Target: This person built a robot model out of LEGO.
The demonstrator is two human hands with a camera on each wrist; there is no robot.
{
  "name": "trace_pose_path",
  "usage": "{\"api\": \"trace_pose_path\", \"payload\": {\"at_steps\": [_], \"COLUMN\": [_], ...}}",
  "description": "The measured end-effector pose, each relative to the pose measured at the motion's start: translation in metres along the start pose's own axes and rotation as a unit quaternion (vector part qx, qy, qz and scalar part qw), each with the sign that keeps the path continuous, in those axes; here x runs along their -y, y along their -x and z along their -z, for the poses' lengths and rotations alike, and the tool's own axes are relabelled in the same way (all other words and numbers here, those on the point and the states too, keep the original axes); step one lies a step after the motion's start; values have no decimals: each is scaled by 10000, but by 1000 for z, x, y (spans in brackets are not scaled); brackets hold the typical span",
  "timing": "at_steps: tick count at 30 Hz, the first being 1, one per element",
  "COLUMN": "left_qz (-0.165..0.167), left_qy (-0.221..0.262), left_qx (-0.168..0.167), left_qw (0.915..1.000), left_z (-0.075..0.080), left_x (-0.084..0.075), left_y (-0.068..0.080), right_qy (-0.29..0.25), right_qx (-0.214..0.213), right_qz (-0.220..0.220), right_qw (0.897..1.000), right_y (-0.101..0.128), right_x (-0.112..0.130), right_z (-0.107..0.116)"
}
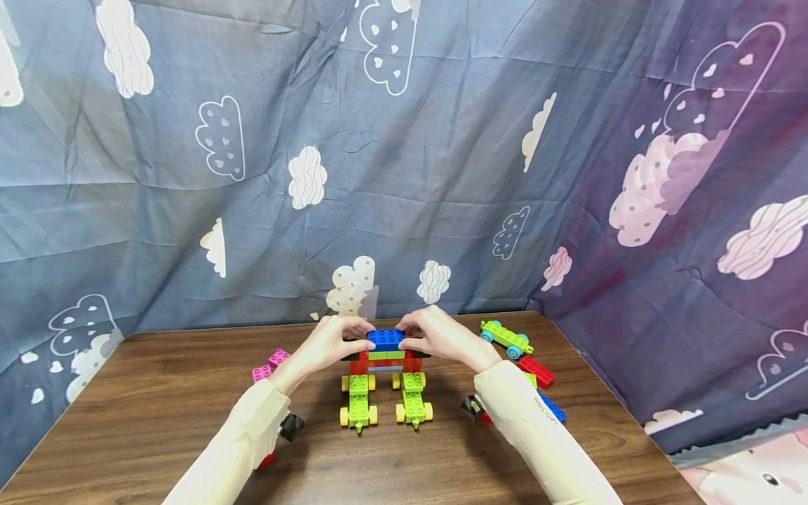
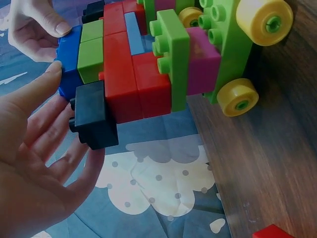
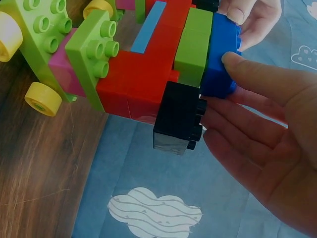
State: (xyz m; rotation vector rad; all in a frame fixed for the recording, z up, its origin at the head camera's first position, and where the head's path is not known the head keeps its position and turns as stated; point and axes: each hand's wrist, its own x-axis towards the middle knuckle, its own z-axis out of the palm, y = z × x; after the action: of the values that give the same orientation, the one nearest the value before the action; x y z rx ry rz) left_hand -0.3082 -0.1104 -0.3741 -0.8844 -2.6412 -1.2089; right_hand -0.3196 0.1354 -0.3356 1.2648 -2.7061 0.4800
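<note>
1. Both hands meet at the top of a brick build mid-table. Left hand [image 1: 328, 344] & right hand [image 1: 442, 335] each have thumb + fingers on the blue brick [image 1: 386, 339], pinching it from either side.
2. Blue brick sits on top, over a green layer [image 3: 194, 44], then red bricks [image 2: 121, 74]. A black brick [image 2: 94, 116] sticks out at each end of the red span.
3. The span rests on two green wheeled carts w/ yellow wheels [image 1: 358, 405] [image 1: 413, 401], side by side, so it reads as a bridge or arch.
4. Progress, my guess: base, red span & green layer are done; blue brick looks seated or nearly so, can't tell if fully pressed down.
5. Left over on the wooden table [image 1: 158, 421]: pink bricks [image 1: 270, 365] left of the build, a third green cart w/ blue wheels [image 1: 507, 339], a red brick [image 1: 536, 371] & a blue one [image 1: 553, 407] to the right. So maybe more to add.
</note>
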Motion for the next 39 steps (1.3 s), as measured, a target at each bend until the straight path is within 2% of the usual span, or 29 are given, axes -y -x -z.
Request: {"api": "trace_pose_path", "payload": {"at_steps": [24,32,39], "left_qz": [-73,-34,-71], "left_qy": [-640,-236,17], "left_qx": [-57,-58,30], "left_qw": [9979,9997,10000], "left_z": [1,-1,1], "left_x": [-5,-3,-4], "left_y": [2,4,4], "right_qy": [71,-88,57], "right_qx": [-544,-619,-505], "right_qz": [95,-31,-89], "right_qw": [9984,9980,9987], "right_y": [6,8,12], "right_x": [-5,-5,-5], "right_z": [-12,-15,-16]}}
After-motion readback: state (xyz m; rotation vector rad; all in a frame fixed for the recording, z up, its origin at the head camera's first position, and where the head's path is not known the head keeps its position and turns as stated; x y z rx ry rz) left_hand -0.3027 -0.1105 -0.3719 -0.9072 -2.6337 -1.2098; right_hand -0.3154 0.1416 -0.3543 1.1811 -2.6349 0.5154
